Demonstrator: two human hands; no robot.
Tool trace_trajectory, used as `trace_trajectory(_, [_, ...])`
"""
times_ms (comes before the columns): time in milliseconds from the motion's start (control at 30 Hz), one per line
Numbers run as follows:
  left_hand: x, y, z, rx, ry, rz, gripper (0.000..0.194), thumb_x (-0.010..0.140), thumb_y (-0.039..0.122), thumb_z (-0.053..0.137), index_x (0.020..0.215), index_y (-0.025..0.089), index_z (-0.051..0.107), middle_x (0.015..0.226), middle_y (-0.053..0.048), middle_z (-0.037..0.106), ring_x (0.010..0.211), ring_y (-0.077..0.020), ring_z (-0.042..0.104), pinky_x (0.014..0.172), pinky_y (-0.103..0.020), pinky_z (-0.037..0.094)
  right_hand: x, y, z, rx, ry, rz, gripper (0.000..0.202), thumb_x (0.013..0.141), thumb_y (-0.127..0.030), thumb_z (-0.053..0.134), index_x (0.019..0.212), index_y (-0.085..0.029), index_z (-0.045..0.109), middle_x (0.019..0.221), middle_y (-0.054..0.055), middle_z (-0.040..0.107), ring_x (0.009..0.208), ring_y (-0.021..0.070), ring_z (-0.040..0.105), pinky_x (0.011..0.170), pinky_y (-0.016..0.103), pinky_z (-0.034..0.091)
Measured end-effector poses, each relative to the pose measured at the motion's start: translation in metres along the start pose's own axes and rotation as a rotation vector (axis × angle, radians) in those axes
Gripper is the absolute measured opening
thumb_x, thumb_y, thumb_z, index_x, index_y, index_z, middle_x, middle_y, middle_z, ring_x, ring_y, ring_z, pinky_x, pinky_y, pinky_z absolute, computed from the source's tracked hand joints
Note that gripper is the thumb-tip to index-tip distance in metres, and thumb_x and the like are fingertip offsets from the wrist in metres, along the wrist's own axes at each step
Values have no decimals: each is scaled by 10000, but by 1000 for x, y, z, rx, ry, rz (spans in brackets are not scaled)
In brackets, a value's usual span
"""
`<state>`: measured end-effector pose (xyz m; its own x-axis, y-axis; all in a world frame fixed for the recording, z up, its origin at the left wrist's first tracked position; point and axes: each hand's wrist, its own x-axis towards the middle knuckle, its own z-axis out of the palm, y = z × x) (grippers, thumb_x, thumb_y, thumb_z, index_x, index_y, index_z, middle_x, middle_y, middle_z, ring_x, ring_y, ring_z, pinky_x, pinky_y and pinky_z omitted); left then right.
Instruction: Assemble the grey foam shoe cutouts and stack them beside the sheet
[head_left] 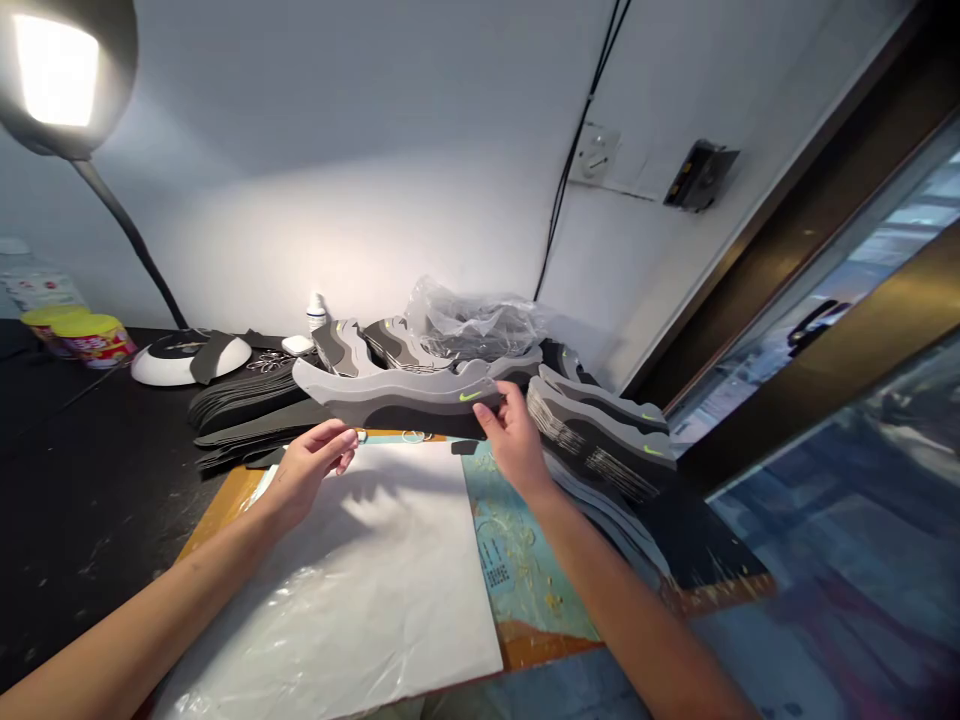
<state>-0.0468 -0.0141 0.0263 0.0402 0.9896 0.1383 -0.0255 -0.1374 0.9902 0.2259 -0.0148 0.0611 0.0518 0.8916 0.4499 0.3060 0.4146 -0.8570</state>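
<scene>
A long wavy shoe upper piece (397, 395), banded in grey and black with a small yellow-green swoosh, is raised on edge above the work surface. My right hand (514, 435) pinches its right end between thumb and fingers. Just below the piece's left part is my left hand (319, 462), its fingers closed together; a tiny pale spot shows at the fingertips, and what they hold, if anything, I cannot make out. Beneath both hands lies a white sheet (405, 570). Stacked shoe upper pieces (600, 435) of the same pattern sit right of my right hand.
Dark cut pieces (244, 400) are piled at the left. Behind are a clear plastic bag (472, 315), a small white bottle (317, 310) and more grey pieces. A lit lamp (56, 70) stands back left beside yellow-lidded tubs (94, 340). A wall closes off the back.
</scene>
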Motion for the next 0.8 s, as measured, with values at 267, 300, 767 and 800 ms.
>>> trace_trajectory(267, [5, 0, -5, -8, 17, 36, 479, 747, 498, 731, 1111, 192, 667, 819, -4, 583, 612, -109, 487, 542, -222, 408, -21, -94, -114, -336, 476, -400, 160, 821, -140, 412, 779, -219, 544, 756, 11, 538, 724, 175, 508, 661, 308, 395])
trace_trajectory(300, [7, -3, -6, -16, 29, 44, 480, 745, 501, 733, 1108, 195, 665, 803, 3, 579, 598, -105, 482, 538, -218, 407, -20, -104, -124, -374, 475, -441, 185, 803, -115, 384, 707, -220, 504, 688, 4, 491, 657, 167, 466, 610, 302, 361])
trace_trajectory(767, [11, -8, -20, 184, -24, 85, 395, 772, 515, 684, 963, 171, 713, 645, 14, 537, 572, -119, 459, 546, -219, 373, 48, 29, -48, -1099, -865, -356, 296, 808, -67, 441, 584, -179, 600, 746, 74, 649, 778, 193, 479, 809, 330, 367])
trace_trajectory(800, [11, -8, -20, 191, -22, 88, 386, 777, 508, 677, 964, 173, 713, 648, 13, 544, 574, -120, 463, 547, -218, 371, 49, 34, -49, -1090, -853, -350, 308, 818, -63, 427, 598, -176, 610, 758, 76, 647, 786, 192, 480, 820, 329, 369])
